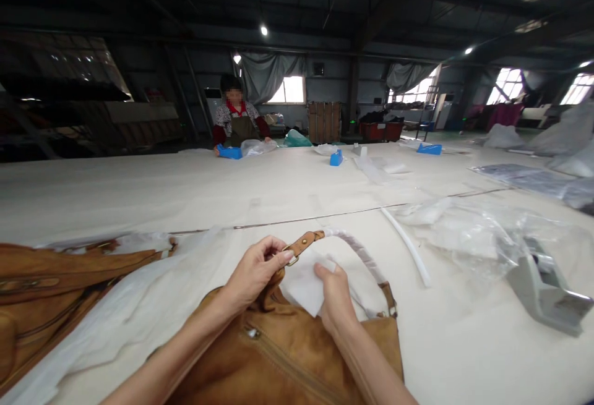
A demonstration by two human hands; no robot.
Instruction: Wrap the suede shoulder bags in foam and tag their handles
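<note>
A brown leather handbag [297, 355] with a slanted zipper lies right before me on the white table. Its handle [355, 247] arches up and is wrapped in white film along the middle. My left hand [260, 269] pinches the handle's left end at the metal ring [293, 255]. In my right hand [335, 294] is a thin white sheet of wrapping [304, 284], held between thumb and fingers just inside the handle's arch. The fingertips of that hand are hidden behind the sheet.
Another brown bag [55, 294] lies at left beside white wrapping [116, 306]. To the right are a white foam tube [408, 247], clear plastic bags [473, 238] and a grey tape dispenser [547, 294]. Blue dispensers [336, 157] and a co-worker [239, 114] are across the table [139, 188].
</note>
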